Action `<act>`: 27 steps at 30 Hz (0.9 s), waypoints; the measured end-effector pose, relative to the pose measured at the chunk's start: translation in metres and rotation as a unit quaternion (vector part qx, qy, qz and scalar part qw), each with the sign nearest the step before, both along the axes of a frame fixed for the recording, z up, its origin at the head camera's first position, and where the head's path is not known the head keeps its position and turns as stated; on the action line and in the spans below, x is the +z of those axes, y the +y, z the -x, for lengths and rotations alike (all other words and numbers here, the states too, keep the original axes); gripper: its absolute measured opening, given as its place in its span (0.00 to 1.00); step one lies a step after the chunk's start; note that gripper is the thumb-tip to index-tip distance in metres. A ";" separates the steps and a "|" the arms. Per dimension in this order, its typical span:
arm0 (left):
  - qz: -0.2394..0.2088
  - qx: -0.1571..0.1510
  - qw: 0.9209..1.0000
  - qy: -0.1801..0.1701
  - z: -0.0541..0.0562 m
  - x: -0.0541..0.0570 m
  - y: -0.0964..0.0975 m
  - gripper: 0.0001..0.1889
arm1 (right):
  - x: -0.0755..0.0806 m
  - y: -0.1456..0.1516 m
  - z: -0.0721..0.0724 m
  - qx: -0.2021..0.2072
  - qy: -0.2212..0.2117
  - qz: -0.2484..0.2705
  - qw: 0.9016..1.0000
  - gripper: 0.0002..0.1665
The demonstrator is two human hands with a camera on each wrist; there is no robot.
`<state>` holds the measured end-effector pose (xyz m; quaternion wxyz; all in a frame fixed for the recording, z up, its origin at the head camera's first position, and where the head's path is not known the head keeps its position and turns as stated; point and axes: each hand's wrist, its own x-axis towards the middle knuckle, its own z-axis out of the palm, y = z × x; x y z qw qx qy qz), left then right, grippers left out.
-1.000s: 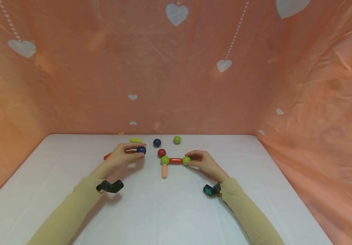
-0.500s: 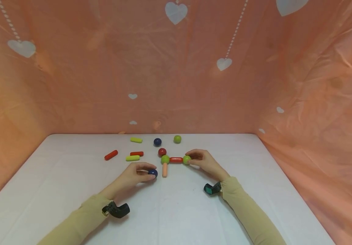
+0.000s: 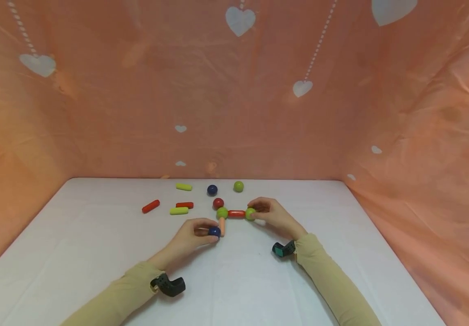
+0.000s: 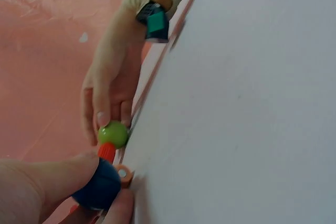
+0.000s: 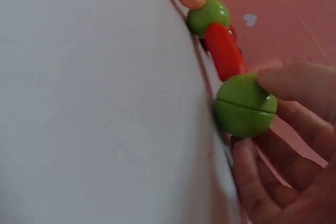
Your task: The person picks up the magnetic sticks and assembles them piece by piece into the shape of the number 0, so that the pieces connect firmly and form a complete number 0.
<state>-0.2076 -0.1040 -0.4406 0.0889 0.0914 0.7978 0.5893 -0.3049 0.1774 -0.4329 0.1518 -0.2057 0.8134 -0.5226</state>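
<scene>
My left hand [image 3: 189, 235] pinches a dark blue ball [image 3: 214, 232] between thumb and fingers. The ball is close beside the front end of a peach rod [image 3: 222, 225]; whether they touch I cannot tell. That rod runs back to a green ball [image 3: 222, 213], from which a red rod [image 3: 236, 214] leads right to a second green ball [image 5: 245, 105]. My right hand [image 3: 274, 216] holds this second ball with thumb and fingers; a groove crosses it in the right wrist view. In the left wrist view, the peach rod's end [image 4: 125, 173] shows behind the blue ball.
A red ball [image 3: 218, 203] lies just behind the joined pieces. Farther back are another blue ball [image 3: 212, 190] and a loose green ball [image 3: 239, 186]. Yellow rods [image 3: 179, 211] and red rods [image 3: 150, 206] lie at the left on the white table [image 3: 258, 280].
My left hand has brought the blue ball toward me and right, from the loose rods to the peach rod's front end. My right hand stays on its green ball.
</scene>
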 end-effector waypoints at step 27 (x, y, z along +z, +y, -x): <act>0.022 0.094 0.995 0.029 -0.010 -0.004 0.015 0.17 | 0.016 -0.066 0.004 0.212 0.217 -0.090 0.949 0.16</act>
